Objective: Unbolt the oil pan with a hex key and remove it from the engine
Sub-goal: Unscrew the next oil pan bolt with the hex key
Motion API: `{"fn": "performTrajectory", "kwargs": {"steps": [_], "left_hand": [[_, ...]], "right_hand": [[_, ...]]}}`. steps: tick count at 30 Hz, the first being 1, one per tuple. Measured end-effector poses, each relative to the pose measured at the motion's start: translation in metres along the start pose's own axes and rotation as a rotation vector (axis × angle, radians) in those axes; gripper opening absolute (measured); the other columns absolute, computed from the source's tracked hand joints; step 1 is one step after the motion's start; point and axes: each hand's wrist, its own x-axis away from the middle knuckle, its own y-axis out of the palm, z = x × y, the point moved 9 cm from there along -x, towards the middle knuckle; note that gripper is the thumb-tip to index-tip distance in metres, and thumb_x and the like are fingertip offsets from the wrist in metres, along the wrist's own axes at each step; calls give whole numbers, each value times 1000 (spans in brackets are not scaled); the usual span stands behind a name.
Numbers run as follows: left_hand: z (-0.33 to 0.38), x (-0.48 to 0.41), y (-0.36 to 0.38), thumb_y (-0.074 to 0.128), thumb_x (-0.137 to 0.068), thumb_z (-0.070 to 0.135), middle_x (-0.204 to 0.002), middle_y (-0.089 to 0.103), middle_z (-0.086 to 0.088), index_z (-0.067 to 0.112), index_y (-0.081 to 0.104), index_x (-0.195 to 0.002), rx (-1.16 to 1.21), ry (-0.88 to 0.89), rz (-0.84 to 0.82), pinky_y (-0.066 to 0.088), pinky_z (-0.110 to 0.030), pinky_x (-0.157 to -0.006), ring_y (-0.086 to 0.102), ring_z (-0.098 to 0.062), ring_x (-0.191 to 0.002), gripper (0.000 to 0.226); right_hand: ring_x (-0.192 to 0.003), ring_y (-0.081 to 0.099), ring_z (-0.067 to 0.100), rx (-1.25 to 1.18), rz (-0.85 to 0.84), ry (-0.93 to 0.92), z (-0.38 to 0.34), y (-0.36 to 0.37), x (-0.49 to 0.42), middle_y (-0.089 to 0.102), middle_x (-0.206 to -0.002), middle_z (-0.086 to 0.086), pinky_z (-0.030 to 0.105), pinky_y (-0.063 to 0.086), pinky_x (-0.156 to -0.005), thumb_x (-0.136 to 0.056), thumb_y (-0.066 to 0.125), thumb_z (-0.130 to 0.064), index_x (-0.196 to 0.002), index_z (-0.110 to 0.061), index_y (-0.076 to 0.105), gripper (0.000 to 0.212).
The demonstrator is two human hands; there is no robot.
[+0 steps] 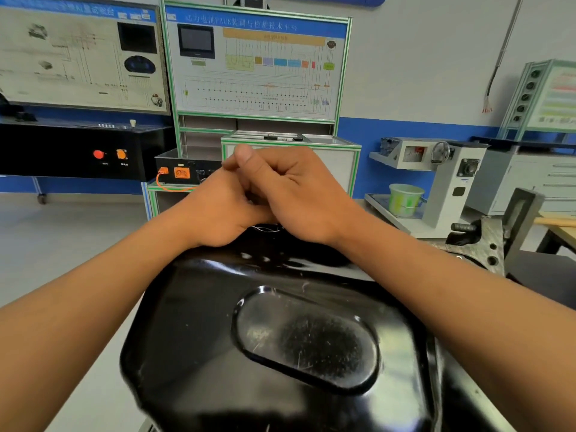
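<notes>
The pan (pixel 280 322) is sitting nearest, black and glossy, seemingly not yet lifted off the engine (pixel 494 244), whose grey flange is showing at the right. At the pan's far edge the left hand (pixel 218 210) and right hand (pixel 296 188) are bunching together with fingers curled. Whether they are gripping a hex key cannot be told. A far-edge bolt is probably being worked, and the next move is calling for a seated key and steady turning. Beyond, a green bucket (pixel 405 199) is standing, contents hidden.
</notes>
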Motion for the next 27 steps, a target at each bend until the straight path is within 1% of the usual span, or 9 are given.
{"fn": "performTrajectory", "kwargs": {"steps": [4, 7, 10, 12, 15, 18, 22, 25, 27], "left_hand": [[7, 1, 3, 72, -84, 2, -75, 64, 28, 31, 57, -84, 0, 40, -23, 45, -8, -66, 61, 8, -72, 33], [4, -1, 1, 72, -82, -1, -72, 66, 15, 19, 60, -84, 25, 27, -5, 43, -9, -60, 59, 3, -66, 24], [-1, 0, -2, 73, -78, 19, -62, 59, -7, 1, 59, -77, 37, 2, 13, 42, -22, -55, 50, -7, -57, 23], [-3, -1, 1, 66, -73, 31, -52, 49, 5, 2, 55, -68, 1, -32, -21, 40, -26, -54, 43, -7, -52, 33], [-7, -2, 7, 59, -80, 19, -44, 46, 10, 16, 47, -52, -40, -61, -71, 34, -15, -46, 41, -4, -44, 30], [0, 0, 5, 67, -83, 10, -57, 59, 19, 22, 54, -71, -31, 1, -40, 40, -8, -55, 56, 4, -56, 21], [-2, 0, 1, 71, -84, -2, -80, 70, -12, -7, 65, -91, 39, -6, -30, 52, -31, -74, 67, -16, -77, 10], [-3, -2, 4, 69, -82, 11, -71, 63, -12, -6, 63, -79, 32, -26, -57, 51, -37, -66, 57, -14, -64, 18], [-8, -2, 3, 69, -85, 9, -72, 64, -20, -8, 64, -77, 35, -58, -55, 53, -44, -69, 60, -25, -67, 19]], "right_hand": [[-57, 50, 2, -143, -56, -38, -7, 2, 3, 58, -57, -13, 16, 41, -62, -99, 62, -22, -71, -29, 71, 31], [-66, 64, 6, -119, 69, -72, -6, -12, 3, 71, -69, -10, 25, 53, -69, -93, 71, -13, -85, -16, 79, 12], [-73, 63, -3, -82, 142, -92, -6, -20, 8, 69, -75, -14, 17, 51, -73, -87, 75, -9, -91, -9, 79, 5], [-63, 59, -3, -98, 63, -88, -6, -14, 9, 63, -69, -16, 10, 44, -65, -87, 76, -12, -84, -11, 76, 4], [-50, 46, 0, -109, -14, -85, -9, -5, 10, 54, -63, -2, 8, 35, -56, -88, 77, -16, -70, -4, 65, 25], [-55, 51, -2, -158, 26, -67, -7, -8, 8, 62, -66, 8, 10, 40, -59, -96, 67, -15, -75, 0, 69, 25], [-56, 56, -2, -190, 25, -38, 0, -11, 10, 66, -72, -7, 12, 42, -60, -99, 61, -12, -89, -6, 73, 17], [-55, 51, -1, -106, 25, -46, 4, -10, 13, 59, -68, -16, 13, 40, -60, -93, 71, -14, -96, -7, 74, 8], [-58, 54, -2, -81, 49, -26, 9, -11, 12, 63, -73, -15, 15, 45, -65, -96, 66, -13, -108, -7, 72, 15]]}}
